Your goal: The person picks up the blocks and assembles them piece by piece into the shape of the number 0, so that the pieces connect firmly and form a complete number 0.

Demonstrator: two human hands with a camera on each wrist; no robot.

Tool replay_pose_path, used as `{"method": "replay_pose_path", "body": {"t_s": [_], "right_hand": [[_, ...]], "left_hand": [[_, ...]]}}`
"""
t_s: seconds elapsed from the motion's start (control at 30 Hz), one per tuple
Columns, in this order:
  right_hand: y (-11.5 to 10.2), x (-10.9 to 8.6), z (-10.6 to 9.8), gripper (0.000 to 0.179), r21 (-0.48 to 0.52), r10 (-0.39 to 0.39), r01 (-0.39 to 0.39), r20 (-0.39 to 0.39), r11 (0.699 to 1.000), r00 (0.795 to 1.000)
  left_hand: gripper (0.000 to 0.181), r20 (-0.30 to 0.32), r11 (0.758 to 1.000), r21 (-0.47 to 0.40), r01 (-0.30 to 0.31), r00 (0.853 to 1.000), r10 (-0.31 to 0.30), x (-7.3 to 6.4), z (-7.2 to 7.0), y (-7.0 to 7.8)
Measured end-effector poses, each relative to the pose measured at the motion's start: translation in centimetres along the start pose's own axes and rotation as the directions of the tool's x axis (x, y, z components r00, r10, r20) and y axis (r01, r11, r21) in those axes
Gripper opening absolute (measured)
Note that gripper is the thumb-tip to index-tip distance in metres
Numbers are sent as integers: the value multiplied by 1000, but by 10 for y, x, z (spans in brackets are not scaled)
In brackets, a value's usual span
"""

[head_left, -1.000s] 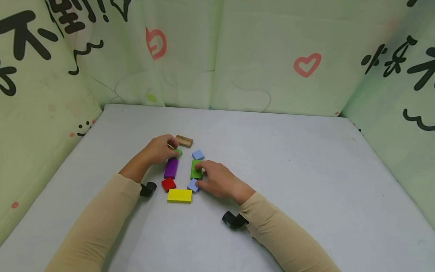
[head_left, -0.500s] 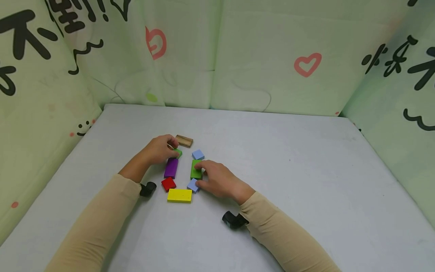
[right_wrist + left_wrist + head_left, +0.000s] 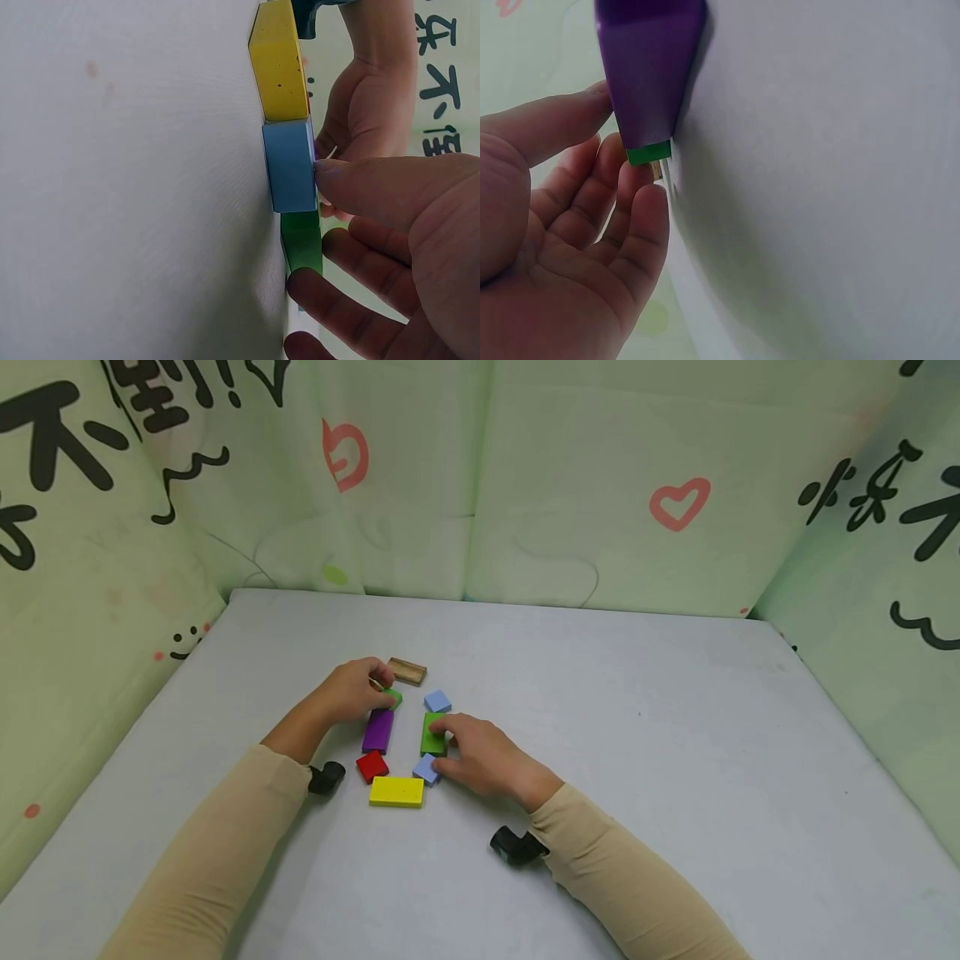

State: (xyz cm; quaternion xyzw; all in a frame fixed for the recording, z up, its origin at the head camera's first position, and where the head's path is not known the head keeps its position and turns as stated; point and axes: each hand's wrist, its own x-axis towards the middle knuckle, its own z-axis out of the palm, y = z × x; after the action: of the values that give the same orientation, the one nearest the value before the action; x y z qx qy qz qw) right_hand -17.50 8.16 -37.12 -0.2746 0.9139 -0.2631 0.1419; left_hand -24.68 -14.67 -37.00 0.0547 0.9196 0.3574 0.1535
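My left hand [image 3: 352, 689] is at the far end of the purple block [image 3: 378, 731], its thumb and curled fingers about a small green block [image 3: 395, 697]. In the left wrist view the purple block hides most of that green block [image 3: 649, 153]. On the other side, my right hand [image 3: 487, 758] rests its thumb on a light blue block [image 3: 424, 769] and a fingertip on a longer green block [image 3: 432, 735]. The right wrist view has the thumb against the blue block [image 3: 291, 166], with the other fingers loosely bent and spread by the green one [image 3: 302, 241].
A yellow block [image 3: 396, 792] lies nearest, beside a tilted red block [image 3: 372, 767]. Another light blue block [image 3: 437, 702] and a brown wooden piece [image 3: 407, 672] lie farther back. All rest on a white table [image 3: 637, 760] with printed cloth [image 3: 570, 485] around it.
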Motion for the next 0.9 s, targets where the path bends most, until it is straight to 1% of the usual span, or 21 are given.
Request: {"method": "replay_pose_path", "body": {"t_s": [0.2,0.33,0.43,0.53,0.67,0.9], "right_hand": [[1,0,0,46,4,1,-1,-7,1000,1000],[1,0,1,46,10,3,-3,-7,1000,1000],[1,0,1,46,15,5,-5,-6,1000,1000],[0,0,1,47,15,8,-8,-4,1000,1000],[0,1,1,47,9,11,-11,-1,1000,1000],[0,1,1,47,7,18,-18,4,1000,1000]], "left_hand": [[32,5,1000,6,3,1000,-3,0,0,2],[33,1,1000,-10,8,1000,-8,-1,-2,2],[34,-18,1000,-28,14,1000,-14,-1,-4,3],[34,-49,999,-37,0,999,-2,0,-5,4],[34,-71,999,-35,-25,997,22,4,-7,7],[36,-70,999,-24,-21,997,19,14,-11,9]]}}
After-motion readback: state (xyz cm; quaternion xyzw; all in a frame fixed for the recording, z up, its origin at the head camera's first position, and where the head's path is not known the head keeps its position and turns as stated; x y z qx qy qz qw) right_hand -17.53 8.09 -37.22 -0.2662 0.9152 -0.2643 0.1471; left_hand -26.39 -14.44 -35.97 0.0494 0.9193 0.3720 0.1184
